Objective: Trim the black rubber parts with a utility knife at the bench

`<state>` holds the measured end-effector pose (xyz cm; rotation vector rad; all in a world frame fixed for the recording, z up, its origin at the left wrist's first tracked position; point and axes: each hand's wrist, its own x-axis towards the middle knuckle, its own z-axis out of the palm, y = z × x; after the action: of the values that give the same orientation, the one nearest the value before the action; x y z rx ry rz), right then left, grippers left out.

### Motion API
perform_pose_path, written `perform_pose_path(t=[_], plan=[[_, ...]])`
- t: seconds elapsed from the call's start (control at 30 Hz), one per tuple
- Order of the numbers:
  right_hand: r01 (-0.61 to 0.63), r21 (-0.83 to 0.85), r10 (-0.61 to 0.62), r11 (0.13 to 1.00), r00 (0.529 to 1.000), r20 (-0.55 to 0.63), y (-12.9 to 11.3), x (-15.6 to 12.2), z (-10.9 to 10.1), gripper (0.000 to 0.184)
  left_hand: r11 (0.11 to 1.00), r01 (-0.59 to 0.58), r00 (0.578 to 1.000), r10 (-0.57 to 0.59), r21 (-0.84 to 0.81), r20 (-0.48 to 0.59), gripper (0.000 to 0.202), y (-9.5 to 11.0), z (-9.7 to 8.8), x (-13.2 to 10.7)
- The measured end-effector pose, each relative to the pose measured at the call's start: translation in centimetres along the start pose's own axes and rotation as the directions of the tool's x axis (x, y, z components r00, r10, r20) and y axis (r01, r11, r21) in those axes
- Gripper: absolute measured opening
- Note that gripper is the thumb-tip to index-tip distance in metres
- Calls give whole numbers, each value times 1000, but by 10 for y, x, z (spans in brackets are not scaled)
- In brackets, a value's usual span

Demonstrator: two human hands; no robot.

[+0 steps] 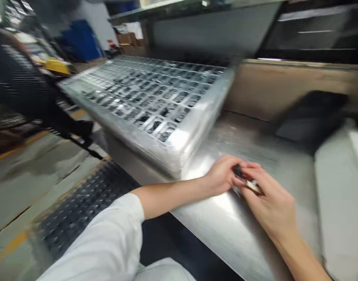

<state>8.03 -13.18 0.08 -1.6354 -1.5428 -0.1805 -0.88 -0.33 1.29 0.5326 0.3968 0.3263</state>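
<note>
Far to my left, a black mesh chair point(17, 82) is standing on the grey floor point(29, 183), which is carrying yellow lines. Nearer to me, a dark studded mat point(82, 203) is lying on that floor beside the tabletop's edge.

My left sleeve point(108, 242), white, is reaching in from the bottom, and the bare forearm is stretching rightward over the shiny metal tabletop point(222, 230). Above the forearm, a stack of clear plastic trays point(155, 101) is sitting on the tabletop, tilted in my view, its grid of small pockets holding dark little parts too blurred to make out.

My left hand point(222, 175) is curling just right of the stack's near corner, its fingers closing onto one end of a small part point(245, 180), dark at the left end and pale at the right. The part is hanging just above the tabletop, between my two hands. My right hand point(269, 203) is coming in from the lower right, its fingers pinching the other end of the same part, so both hands are meeting on it.

Further right, a dark flat object point(310, 113) is lying blurred against a brown panel point(284, 86), and a pale grey housing point(339, 203) is filling the right edge.
</note>
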Motion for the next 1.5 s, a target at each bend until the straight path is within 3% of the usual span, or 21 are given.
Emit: perform_pose_path(t=[0.13, 0.27, 0.47, 0.57, 0.63, 0.77, 0.83, 0.97, 1.13, 1.3, 1.5], plan=[[-42, 1, 42, 999, 999, 17, -1, 0, -5, 22, 998, -58, 998, 57, -20, -20, 15, -2, 4, -9], [-34, -66, 36, 997, 999, 32, -2, 0, -3, 24, 998, 11, 999, -14, -68, -47, 12, -5, 6, -10], [-43, -167, 50, 985, 998, 38, 0, -1, -2, 22, 997, 57, 996, -60, -48, -65, 29, -7, 3, -8], [-78, -88, 77, 993, 997, -19, 0, 1, -4, 21, 998, 52, 999, -52, -21, 12, 31, -8, 4, -10], [-158, 8, 158, 987, 984, -88, 0, 3, -7, 18, 999, -1, 999, 0, 32, 46, 28, -7, 6, -13], [-405, 284, 454, 869, 881, -133, -1, 3, -12, 25, 944, -208, 978, 191, 258, 89, 18, -5, 8, -16], [-440, 419, 528, 795, 841, -118, -2, 3, -14, 30, 893, -285, 958, 248, 349, 146, 20, -5, 9, -17], [-416, 570, 564, 708, 820, -102, -7, 3, -17, 31, 831, -375, 918, 272, 411, 288, 27, -5, 9, -21], [-384, 659, 582, 647, 806, -103, -14, 6, -19, 29, 850, -357, 904, 211, 388, 371, 37, -7, 8, -22], [-362, 689, 562, 628, 823, -80, -18, 7, -18, 27, 883, -325, 908, 192, 338, 372, 37, -6, 8, -21], [-396, 654, 580, 644, 810, -81, -14, 3, -16, 24, 904, -307, 916, 197, 296, 349, 31, -5, 9, -21]])
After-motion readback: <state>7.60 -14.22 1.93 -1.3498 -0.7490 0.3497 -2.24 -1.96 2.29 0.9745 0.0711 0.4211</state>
